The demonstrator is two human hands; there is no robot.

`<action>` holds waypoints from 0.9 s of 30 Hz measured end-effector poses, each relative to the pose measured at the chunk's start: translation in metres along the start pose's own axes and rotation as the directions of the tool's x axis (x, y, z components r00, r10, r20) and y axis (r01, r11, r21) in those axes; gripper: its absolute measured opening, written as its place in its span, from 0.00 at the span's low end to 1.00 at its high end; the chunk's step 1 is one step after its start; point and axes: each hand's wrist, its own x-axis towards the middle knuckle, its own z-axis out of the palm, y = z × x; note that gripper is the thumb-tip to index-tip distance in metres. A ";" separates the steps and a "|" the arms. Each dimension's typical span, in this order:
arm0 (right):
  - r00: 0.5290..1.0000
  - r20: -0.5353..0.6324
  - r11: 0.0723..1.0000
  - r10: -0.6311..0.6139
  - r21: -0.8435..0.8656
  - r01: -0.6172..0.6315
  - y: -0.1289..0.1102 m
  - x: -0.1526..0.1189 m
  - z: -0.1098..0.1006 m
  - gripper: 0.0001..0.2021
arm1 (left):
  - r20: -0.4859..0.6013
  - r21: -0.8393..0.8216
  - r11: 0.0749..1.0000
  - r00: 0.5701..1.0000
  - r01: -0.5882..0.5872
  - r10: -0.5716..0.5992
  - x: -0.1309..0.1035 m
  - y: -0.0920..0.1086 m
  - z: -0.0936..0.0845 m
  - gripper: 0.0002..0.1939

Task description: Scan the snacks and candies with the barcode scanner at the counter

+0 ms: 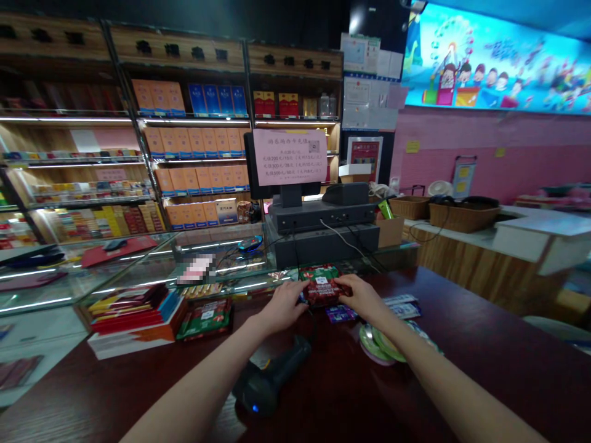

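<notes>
Both my hands grip a red and green snack packet (pixel 322 288) near the far edge of the dark counter, one at each side. My left hand (pixel 285 303) has its fingers closed on the packet's left edge. On the right edge, my right hand (pixel 362 296) pinches it between thumb and fingers. A small purple packet (pixel 340 314) lies just below it. Round green-lidded items (pixel 381 344) and blue-white packets (pixel 402 306) lie beside and partly behind my right forearm. Between my forearms rests a black barcode scanner (pixel 272 381) with a blue light.
A similar green and red packet (pixel 206 318) lies left, beside a white box (pixel 133 335) stacked with red envelopes (pixel 133 306). Beyond stand a glass display case (pixel 152 261), a cash register (pixel 323 215) with a pink sign (pixel 290 157), and stocked shelves (pixel 198 141). Wicker baskets (pixel 464 215) sit at right.
</notes>
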 end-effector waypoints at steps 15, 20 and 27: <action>0.989 -0.019 0.966 -0.149 0.210 0.150 -0.082 -0.011 0.067 0.23 | -0.245 -0.098 0.989 0.961 0.111 -0.132 -0.105 -0.050 -0.033 0.27; 0.982 -0.015 0.949 -0.187 0.256 0.184 -0.101 -0.009 0.095 0.22 | -0.333 0.065 0.975 0.926 0.211 -0.178 -0.134 -0.062 -0.027 0.25; 0.978 -0.009 0.917 -0.206 0.346 0.197 -0.113 -0.012 0.115 0.19 | -0.466 0.305 0.909 0.877 0.284 -0.117 -0.157 -0.056 -0.024 0.17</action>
